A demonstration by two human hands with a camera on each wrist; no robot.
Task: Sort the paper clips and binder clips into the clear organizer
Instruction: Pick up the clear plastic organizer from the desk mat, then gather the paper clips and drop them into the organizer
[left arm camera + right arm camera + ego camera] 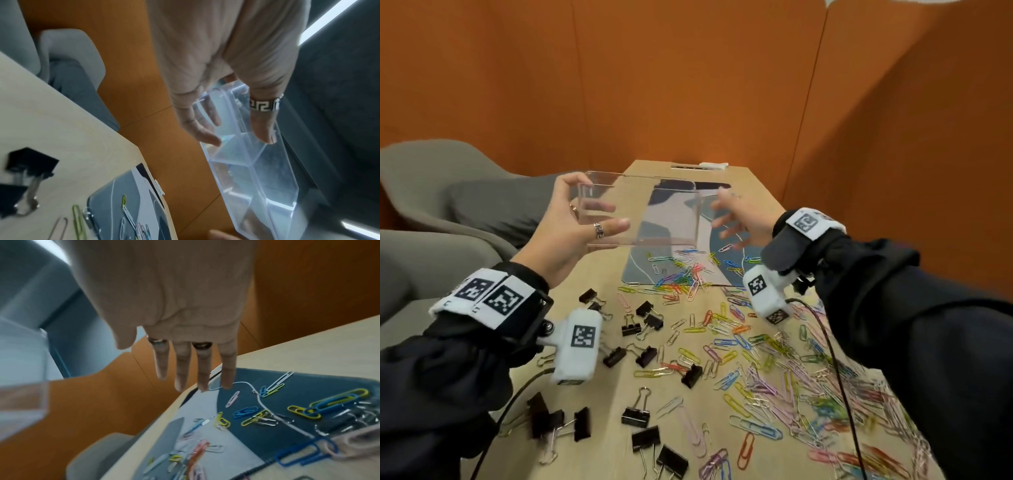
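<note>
The left hand [571, 226] grips one end of the clear plastic compartmented organizer [640, 209], held above the table, right hand [739, 219] spread just beside it; advise setting it level beside the scattered coloured paper clips [767, 373] and black binder clips [643, 325].

We read office meeting booth: orange upholstered partition walls [688, 85], grey lounge chairs [448, 192], light wood table [592, 274], stationery strewn across it

Black sleeves [914, 308] — white tagged wristbands [493, 298], rings [599, 230]
</note>
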